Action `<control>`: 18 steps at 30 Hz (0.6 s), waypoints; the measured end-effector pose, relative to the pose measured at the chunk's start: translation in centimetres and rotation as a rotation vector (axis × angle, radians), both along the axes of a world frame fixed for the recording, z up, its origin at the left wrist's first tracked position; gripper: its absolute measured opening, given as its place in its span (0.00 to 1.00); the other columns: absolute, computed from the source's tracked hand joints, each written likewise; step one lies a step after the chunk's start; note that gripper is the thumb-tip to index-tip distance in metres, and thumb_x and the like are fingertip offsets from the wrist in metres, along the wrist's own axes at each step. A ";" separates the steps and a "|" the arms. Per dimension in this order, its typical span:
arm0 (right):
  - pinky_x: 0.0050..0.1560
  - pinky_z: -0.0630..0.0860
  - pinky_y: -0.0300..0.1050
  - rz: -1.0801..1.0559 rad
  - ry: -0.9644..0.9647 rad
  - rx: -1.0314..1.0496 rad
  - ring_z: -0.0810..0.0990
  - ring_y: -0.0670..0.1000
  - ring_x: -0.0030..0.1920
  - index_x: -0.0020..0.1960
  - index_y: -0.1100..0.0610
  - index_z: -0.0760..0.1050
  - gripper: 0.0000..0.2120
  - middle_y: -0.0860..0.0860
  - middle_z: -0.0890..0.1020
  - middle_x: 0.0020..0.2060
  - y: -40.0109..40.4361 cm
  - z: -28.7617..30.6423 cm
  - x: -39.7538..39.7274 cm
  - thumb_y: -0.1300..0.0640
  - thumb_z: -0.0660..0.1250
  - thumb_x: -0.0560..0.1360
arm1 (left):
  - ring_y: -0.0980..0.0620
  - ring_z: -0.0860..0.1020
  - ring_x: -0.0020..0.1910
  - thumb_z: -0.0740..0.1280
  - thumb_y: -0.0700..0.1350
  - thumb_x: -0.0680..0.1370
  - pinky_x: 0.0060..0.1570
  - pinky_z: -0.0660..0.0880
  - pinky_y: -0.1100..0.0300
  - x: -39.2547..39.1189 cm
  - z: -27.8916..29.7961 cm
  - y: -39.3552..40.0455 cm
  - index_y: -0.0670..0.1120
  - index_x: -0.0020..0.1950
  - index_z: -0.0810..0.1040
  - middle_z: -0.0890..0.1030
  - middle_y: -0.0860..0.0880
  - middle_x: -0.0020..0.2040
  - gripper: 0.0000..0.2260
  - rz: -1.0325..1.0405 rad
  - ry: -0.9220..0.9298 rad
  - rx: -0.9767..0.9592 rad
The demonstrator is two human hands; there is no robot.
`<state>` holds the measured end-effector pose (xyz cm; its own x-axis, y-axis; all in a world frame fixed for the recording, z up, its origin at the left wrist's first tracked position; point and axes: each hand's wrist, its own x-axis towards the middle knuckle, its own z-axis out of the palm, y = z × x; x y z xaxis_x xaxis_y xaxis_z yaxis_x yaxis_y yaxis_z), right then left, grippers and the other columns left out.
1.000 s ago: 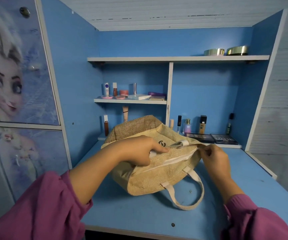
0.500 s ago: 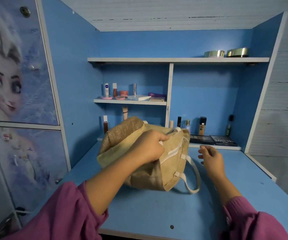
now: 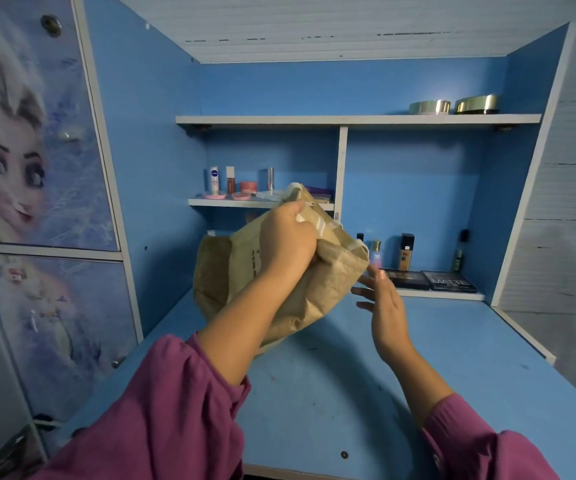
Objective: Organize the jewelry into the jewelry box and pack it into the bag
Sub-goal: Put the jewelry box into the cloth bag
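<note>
A tan woven bag (image 3: 231,271) with white handles hangs tilted in the air above the blue desk (image 3: 366,382). My left hand (image 3: 288,237) grips it by the top, fingers curled round the handles and the bunched fabric. My right hand (image 3: 385,301) is beside the bag's lower right corner, fingers straight and spread, holding nothing. The jewelry box is not in sight; the inside of the bag is hidden.
Cosmetics stand on the small left shelf (image 3: 262,203). Bottles and two dark palettes (image 3: 451,281) sit on the low ledge at the back right. Two round gold tins (image 3: 430,107) are on the top shelf. A printed cupboard door (image 3: 30,133) closes off the left side.
My left hand has lifted the bag off the desk and swung it up and back. My right hand let go of the bag's zipper end and now hovers open beside it.
</note>
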<state>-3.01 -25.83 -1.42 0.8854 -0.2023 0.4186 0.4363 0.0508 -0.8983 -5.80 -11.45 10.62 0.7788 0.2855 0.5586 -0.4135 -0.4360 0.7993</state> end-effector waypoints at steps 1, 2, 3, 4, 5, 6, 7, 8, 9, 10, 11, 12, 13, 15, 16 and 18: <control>0.50 0.75 0.44 0.035 -0.013 -0.024 0.80 0.50 0.52 0.68 0.53 0.71 0.22 0.52 0.81 0.55 0.6 0.0 -0.3 0.44 0.49 0.82 | 0.64 0.69 0.36 0.60 0.31 0.74 0.40 0.70 0.68 0.0 0.1 0.1 0.43 0.69 0.73 0.78 0.48 0.63 0.23 0.015 -0.027 -0.031; 0.51 0.75 0.45 0.072 -0.023 -0.050 0.80 0.49 0.52 0.68 0.53 0.71 0.24 0.51 0.81 0.54 1.1 -0.2 -0.6 0.41 0.50 0.81 | 0.63 0.70 0.36 0.60 0.31 0.74 0.41 0.72 0.64 0.1 0.2 0.2 0.43 0.69 0.73 0.79 0.49 0.59 0.23 0.031 -0.062 -0.064; 0.53 0.76 0.45 0.112 -0.035 -0.076 0.81 0.46 0.51 0.68 0.53 0.71 0.26 0.50 0.82 0.54 1.6 -0.2 -0.9 0.38 0.51 0.79 | 0.60 0.73 0.35 0.60 0.31 0.74 0.42 0.73 0.61 0.2 0.3 0.4 0.43 0.68 0.73 0.79 0.50 0.56 0.23 0.048 -0.101 -0.094; 0.55 0.75 0.45 0.149 -0.048 -0.100 0.80 0.45 0.51 0.67 0.54 0.72 0.29 0.49 0.82 0.53 2.1 -0.3 -1.2 0.37 0.52 0.77 | 0.54 0.76 0.36 0.61 0.31 0.74 0.43 0.75 0.58 0.4 0.4 0.5 0.42 0.68 0.74 0.81 0.48 0.56 0.23 0.070 -0.141 -0.124; 0.56 0.75 0.45 0.183 -0.055 -0.119 0.80 0.44 0.53 0.66 0.54 0.73 0.30 0.47 0.82 0.54 2.4 -0.4 -1.4 0.35 0.53 0.74 | 0.50 0.78 0.38 0.61 0.31 0.74 0.44 0.76 0.58 0.6 0.5 0.5 0.42 0.67 0.75 0.82 0.46 0.55 0.22 0.089 -0.173 -0.161; 0.57 0.75 0.45 0.206 -0.059 -0.122 0.79 0.44 0.55 0.65 0.52 0.74 0.30 0.46 0.81 0.56 2.7 -0.5 -1.4 0.35 0.53 0.73 | 0.50 0.78 0.37 0.61 0.31 0.74 0.41 0.76 0.60 0.9 0.5 0.6 0.42 0.67 0.75 0.82 0.45 0.52 0.21 0.105 -0.196 -0.205; 0.58 0.75 0.45 0.220 -0.062 -0.106 0.78 0.45 0.57 0.65 0.51 0.74 0.29 0.45 0.81 0.57 2.8 -0.5 -1.5 0.35 0.53 0.73 | 0.54 0.75 0.33 0.62 0.32 0.75 0.36 0.73 0.65 1.1 0.5 0.6 0.42 0.67 0.75 0.82 0.47 0.47 0.21 0.115 -0.208 -0.257; 0.59 0.74 0.45 0.223 -0.067 -0.079 0.77 0.45 0.59 0.65 0.51 0.73 0.29 0.45 0.80 0.59 2.9 -0.5 -1.5 0.35 0.54 0.73 | 0.58 0.72 0.30 0.62 0.32 0.76 0.33 0.70 0.69 1.3 0.4 0.5 0.42 0.67 0.75 0.81 0.51 0.44 0.20 0.121 -0.211 -0.310; 0.61 0.73 0.45 0.222 -0.076 -0.048 0.76 0.46 0.61 0.67 0.52 0.72 0.30 0.46 0.79 0.61 2.8 -0.5 -1.4 0.35 0.55 0.72 | 0.60 0.71 0.31 0.62 0.33 0.76 0.33 0.68 0.72 1.4 0.2 0.5 0.42 0.67 0.75 0.81 0.52 0.45 0.19 0.123 -0.211 -0.354; 0.62 0.73 0.44 0.219 -0.085 -0.031 0.76 0.45 0.62 0.68 0.53 0.72 0.31 0.46 0.78 0.62 2.6 -0.5 -1.2 0.35 0.57 0.72 | 0.61 0.73 0.35 0.63 0.34 0.77 0.34 0.69 0.74 1.6 0.0 0.4 0.42 0.67 0.75 0.82 0.51 0.49 0.19 0.122 -0.208 -0.381; 0.61 0.73 0.41 0.214 -0.099 -0.029 0.76 0.44 0.62 0.67 0.52 0.72 0.28 0.45 0.79 0.61 2.5 -0.6 -1.2 0.37 0.61 0.73 | 0.60 0.74 0.40 0.63 0.34 0.77 0.36 0.69 0.77 1.7 -0.3 0.4 0.41 0.67 0.75 0.81 0.49 0.54 0.18 0.116 -0.203 -0.390; 0.58 0.74 0.39 0.207 -0.106 -0.043 0.77 0.42 0.59 0.65 0.51 0.74 0.22 0.44 0.80 0.58 2.3 -0.6 -1.2 0.41 0.64 0.75 | 0.59 0.75 0.44 0.63 0.35 0.78 0.38 0.70 0.79 1.8 -0.6 0.4 0.41 0.67 0.74 0.81 0.48 0.56 0.17 0.108 -0.199 -0.377; 0.54 0.76 0.37 0.193 -0.099 -0.065 0.79 0.41 0.55 0.61 0.49 0.76 0.14 0.42 0.82 0.53 2.3 -0.5 -1.2 0.46 0.65 0.77 | 0.58 0.76 0.45 0.64 0.37 0.78 0.38 0.70 0.79 1.8 -0.8 0.4 0.41 0.68 0.74 0.81 0.47 0.56 0.17 0.096 -0.194 -0.347; 0.45 0.75 0.34 0.142 -0.071 -0.064 0.79 0.39 0.46 0.52 0.48 0.78 0.06 0.40 0.83 0.43 2.2 -0.4 -0.9 0.53 0.63 0.79 | 0.58 0.78 0.41 0.64 0.43 0.80 0.38 0.75 0.74 1.7 -1.0 0.5 0.41 0.68 0.73 0.80 0.51 0.50 0.17 0.032 -0.179 -0.292; 0.42 0.74 0.33 0.109 -0.069 -0.064 0.78 0.39 0.42 0.49 0.49 0.78 0.06 0.40 0.81 0.39 2.1 -0.4 -0.6 0.55 0.62 0.80 | 0.57 0.80 0.39 0.62 0.45 0.81 0.36 0.78 0.70 1.6 -1.0 0.7 0.42 0.68 0.73 0.79 0.54 0.47 0.16 -0.012 -0.176 -0.284; 0.40 0.73 0.35 0.050 -0.053 -0.055 0.76 0.42 0.40 0.48 0.51 0.78 0.08 0.43 0.79 0.38 1.6 -0.3 0.0 0.54 0.61 0.80 | 0.53 0.82 0.33 0.58 0.49 0.82 0.32 0.80 0.62 1.4 -1.0 1.6 0.45 0.68 0.72 0.77 0.58 0.43 0.16 -0.014 -0.200 -0.245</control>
